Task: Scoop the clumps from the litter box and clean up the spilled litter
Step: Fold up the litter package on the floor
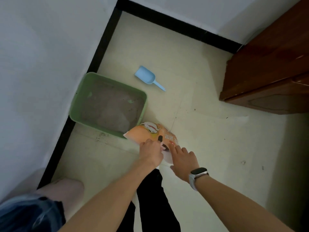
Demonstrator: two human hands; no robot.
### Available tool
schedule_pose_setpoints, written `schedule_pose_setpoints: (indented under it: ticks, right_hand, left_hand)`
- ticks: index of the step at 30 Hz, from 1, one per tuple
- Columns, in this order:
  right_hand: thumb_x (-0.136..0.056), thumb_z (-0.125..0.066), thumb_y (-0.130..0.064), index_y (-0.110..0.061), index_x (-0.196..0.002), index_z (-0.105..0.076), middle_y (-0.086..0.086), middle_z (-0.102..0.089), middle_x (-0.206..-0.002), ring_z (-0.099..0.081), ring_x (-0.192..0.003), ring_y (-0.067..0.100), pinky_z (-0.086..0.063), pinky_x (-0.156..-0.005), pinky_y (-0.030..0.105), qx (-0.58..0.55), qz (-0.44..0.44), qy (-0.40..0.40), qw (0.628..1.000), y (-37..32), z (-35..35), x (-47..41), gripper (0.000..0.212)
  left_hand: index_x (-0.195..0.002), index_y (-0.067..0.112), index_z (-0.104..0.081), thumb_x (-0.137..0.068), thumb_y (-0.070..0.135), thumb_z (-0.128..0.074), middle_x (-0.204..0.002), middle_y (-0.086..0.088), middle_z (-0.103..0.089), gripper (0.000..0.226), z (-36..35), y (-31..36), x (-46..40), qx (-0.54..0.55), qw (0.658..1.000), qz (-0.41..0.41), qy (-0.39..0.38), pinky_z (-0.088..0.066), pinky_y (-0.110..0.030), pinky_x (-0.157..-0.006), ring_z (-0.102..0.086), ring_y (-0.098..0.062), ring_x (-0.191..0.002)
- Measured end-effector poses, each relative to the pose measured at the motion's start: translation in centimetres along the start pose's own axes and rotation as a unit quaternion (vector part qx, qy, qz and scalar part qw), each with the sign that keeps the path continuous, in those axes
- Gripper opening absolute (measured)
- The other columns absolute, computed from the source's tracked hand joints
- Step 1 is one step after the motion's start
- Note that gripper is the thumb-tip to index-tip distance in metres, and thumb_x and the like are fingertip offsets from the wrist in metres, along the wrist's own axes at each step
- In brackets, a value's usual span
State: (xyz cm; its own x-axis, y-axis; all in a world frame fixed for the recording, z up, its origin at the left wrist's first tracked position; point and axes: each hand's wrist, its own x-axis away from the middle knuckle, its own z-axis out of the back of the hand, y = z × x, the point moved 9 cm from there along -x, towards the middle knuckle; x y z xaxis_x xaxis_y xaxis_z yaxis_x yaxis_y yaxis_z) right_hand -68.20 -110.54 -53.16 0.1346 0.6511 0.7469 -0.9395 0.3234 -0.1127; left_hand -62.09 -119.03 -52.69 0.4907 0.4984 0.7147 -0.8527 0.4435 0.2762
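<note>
left hand grips orange bag; right hand — fingers spread on it

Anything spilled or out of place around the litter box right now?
Yes. Dark litter specks lie scattered on the floor by the near edge of the green litter box, with a few more toward the cabinet. The blue scoop lies loose beyond the box.

left hand curled, right hand fingers extended
</note>
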Motion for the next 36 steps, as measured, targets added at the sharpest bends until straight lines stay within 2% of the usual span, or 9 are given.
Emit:
schedule_pose_setpoints:
  ticks: [2, 3, 5, 14, 20, 24, 27, 32, 36]
  right_hand:
    - [-0.069, -0.072, -0.017, -0.012, -0.133, -0.045, 0.009, -0.061, -0.104, -0.061, -0.082, 0.026, -0.044, -0.057, 0.033, 0.018, 0.022, 0.081, 0.996, 0.2, 2.2, 1.4, 0.069]
    - [-0.049, -0.082, -0.015, -0.014, -0.113, -0.064, 0.004, -0.064, -0.078, -0.060, -0.061, 0.021, -0.041, -0.043, 0.028, 0.045, 0.044, 0.109, 0.992, 0.0, 3.0, 2.1, 0.066]
    - [-0.025, -0.089, -0.013, -0.019, -0.079, -0.073, -0.004, -0.056, -0.053, -0.052, -0.040, 0.015, -0.033, -0.030, 0.021, 0.058, 0.098, 0.163, 0.980, -0.8, 4.8, 3.6, 0.057]
    - [-0.041, -0.092, -0.019, -0.031, -0.071, -0.072, -0.010, -0.065, -0.061, -0.061, -0.050, 0.012, -0.037, -0.034, 0.014, 0.039, 0.258, 0.198, 0.945, -9.1, 8.4, 14.2, 0.038]
    - [-0.034, -0.092, -0.016, -0.030, -0.065, -0.071, -0.011, -0.067, -0.062, -0.064, -0.053, 0.008, -0.039, -0.037, 0.011, 0.088, 0.398, 0.211, 0.888, -18.5, 5.9, 26.6, 0.040]
    - [-0.061, -0.066, -0.031, -0.026, -0.073, -0.074, -0.007, -0.072, -0.072, -0.069, -0.061, 0.011, -0.048, -0.045, 0.016, 0.082, 0.513, 0.222, 0.825, -24.7, 1.4, 36.8, 0.015]
    - [-0.070, -0.040, -0.042, -0.031, -0.063, -0.071, -0.014, -0.068, -0.061, -0.063, -0.051, 0.004, -0.042, -0.045, 0.012, 0.120, 0.541, 0.221, 0.802, -29.4, -2.5, 42.7, 0.034]
    - [-0.068, -0.061, -0.027, -0.025, -0.057, -0.068, -0.009, -0.063, -0.056, -0.061, -0.048, 0.008, -0.036, -0.039, 0.014, 0.184, 0.603, 0.126, 0.766, -36.8, -12.1, 51.6, 0.014]
    - [-0.083, -0.018, -0.046, -0.017, -0.098, -0.069, 0.004, -0.068, -0.099, -0.063, -0.091, 0.022, -0.043, -0.070, 0.025, 0.254, 0.663, -0.030, 0.704, -43.4, -23.0, 59.5, 0.061]
  left_hand:
    - [-0.111, 0.012, -0.060, -0.097, 0.016, -0.038, -0.109, -0.008, -0.062, 0.027, 0.7, -0.6, 1.5, 0.036, 0.999, 0.015, 0.006, -0.034, -0.033, -0.087, -0.047, -0.024, -0.108]
    - [-0.109, 0.011, -0.061, -0.097, 0.016, -0.037, -0.109, -0.008, -0.062, 0.027, 1.0, -0.9, 2.5, 0.049, 0.999, 0.019, 0.008, -0.034, -0.033, -0.087, -0.047, -0.024, -0.107]
    - [-0.107, 0.010, -0.060, -0.098, 0.017, -0.036, -0.108, -0.009, -0.061, 0.027, 1.7, -1.6, 5.1, 0.066, 0.997, 0.026, 0.014, -0.034, -0.033, -0.086, -0.047, -0.024, -0.106]
    - [-0.100, 0.008, -0.060, -0.098, 0.021, -0.039, -0.103, -0.011, -0.061, 0.024, 2.0, -4.7, 22.3, 0.142, 0.983, 0.085, 0.081, -0.036, -0.031, -0.082, -0.052, -0.026, -0.100]
    - [-0.101, 0.014, -0.058, -0.098, 0.030, -0.039, -0.103, -0.007, -0.060, 0.025, -3.2, -7.1, 39.1, 0.190, 0.947, 0.162, 0.204, -0.036, -0.033, -0.085, -0.051, -0.025, -0.103]
    - [-0.100, 0.016, -0.062, -0.093, 0.027, -0.047, -0.101, -0.005, -0.063, 0.021, -9.6, -7.9, 52.1, 0.284, 0.873, 0.246, 0.312, -0.038, -0.031, -0.084, -0.054, -0.024, -0.100]
    - [-0.093, 0.015, -0.065, -0.091, 0.025, -0.051, -0.091, -0.008, -0.065, 0.018, -14.1, -8.7, 61.2, 0.339, 0.805, 0.312, 0.373, -0.033, -0.029, -0.074, -0.055, -0.023, -0.088]
    - [-0.076, 0.005, -0.060, -0.090, 0.023, -0.053, -0.080, -0.011, -0.061, 0.024, -24.8, -9.4, 73.5, 0.458, 0.673, 0.432, 0.388, -0.024, -0.023, -0.060, -0.051, -0.019, -0.075]
    - [-0.086, 0.005, -0.063, -0.093, 0.030, -0.048, -0.091, -0.015, -0.065, 0.030, -34.9, -10.0, 84.2, 0.520, 0.560, 0.546, 0.343, -0.035, -0.028, -0.066, -0.058, -0.025, -0.085]
